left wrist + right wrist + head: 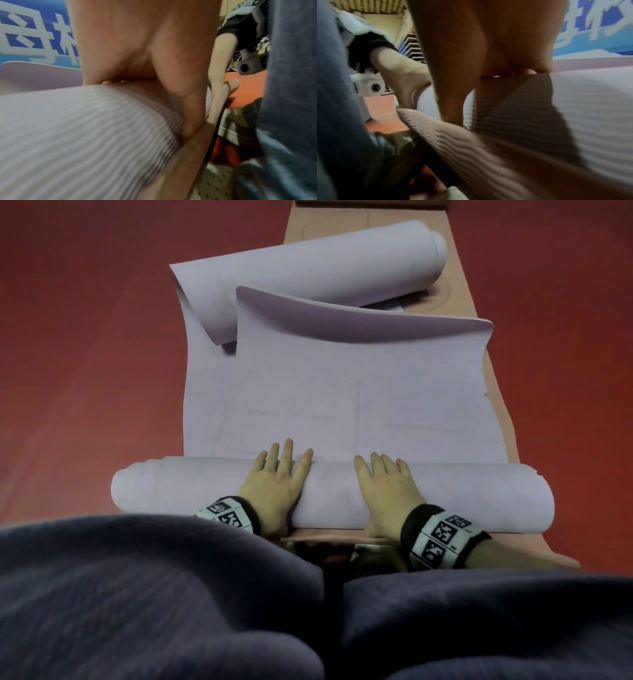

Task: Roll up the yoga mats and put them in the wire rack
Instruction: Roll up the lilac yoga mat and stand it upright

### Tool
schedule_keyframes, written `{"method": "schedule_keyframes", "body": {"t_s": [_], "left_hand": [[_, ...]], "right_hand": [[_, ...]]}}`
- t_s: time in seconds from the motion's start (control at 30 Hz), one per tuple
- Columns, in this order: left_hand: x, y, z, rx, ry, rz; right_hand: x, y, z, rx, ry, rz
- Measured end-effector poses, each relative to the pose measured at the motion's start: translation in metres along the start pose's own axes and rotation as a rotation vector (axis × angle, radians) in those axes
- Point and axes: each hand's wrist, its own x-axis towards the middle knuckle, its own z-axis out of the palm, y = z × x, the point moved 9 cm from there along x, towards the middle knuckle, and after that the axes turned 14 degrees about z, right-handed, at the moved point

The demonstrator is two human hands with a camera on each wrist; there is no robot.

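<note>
A pale lilac yoga mat [342,398] lies on the floor, its near end wound into a thick roll [329,494] across the view. My left hand [277,484] and right hand [387,491] both press flat on top of that roll, fingers straight and pointing away from me. The mat's far edge [363,326] curls upward. Behind it lies a second lilac mat [308,278], rolled at its right end and loose at its left. Both rest on a tan mat [459,302] spread flat. In the wrist views each palm lies on the ribbed roll [77,128] [573,108].
Red floor [85,354] surrounds the mats on both sides. My knees in dark blue trousers [154,594] fill the bottom of the head view. A blue banner with white lettering [34,33] stands beyond the mats. No wire rack shows.
</note>
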Motion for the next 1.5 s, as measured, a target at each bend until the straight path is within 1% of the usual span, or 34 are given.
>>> {"method": "schedule_keyframes", "body": {"t_s": [0.13, 0.23, 0.47, 0.63, 0.8, 1.0, 1.1, 1.4, 1.5], "left_hand": [[0.004, -0.005, 0.004, -0.025, -0.036, -0.013], [0.001, 0.003, 0.002, -0.019, -0.022, -0.001], [-0.002, 0.016, 0.001, -0.01, -0.015, 0.006], [0.004, 0.01, -0.002, -0.116, 0.022, 0.016], [0.008, 0.003, -0.005, -0.237, 0.023, 0.024], [0.027, -0.017, -0.014, -0.362, -0.006, 0.007], [0.036, -0.025, -0.018, -0.398, -0.005, -0.005], [0.04, -0.025, -0.021, -0.204, 0.123, 0.013], [0.036, -0.019, -0.021, -0.153, 0.148, -0.01]], "right_hand": [[0.006, 0.001, 0.001, 0.074, -0.036, 0.016], [0.008, 0.002, 0.001, 0.095, -0.049, 0.02], [0.024, 0.003, -0.009, 0.13, -0.163, 0.017], [0.03, 0.003, -0.013, 0.125, -0.194, 0.035], [0.027, 0.003, -0.012, 0.171, -0.166, 0.069], [0.009, 0.005, -0.012, 0.16, -0.02, 0.047], [0.004, 0.006, -0.011, 0.131, 0.003, 0.035], [0.026, 0.01, -0.015, 0.112, -0.038, 0.023], [0.039, 0.012, -0.02, 0.098, -0.072, 0.033]]}}
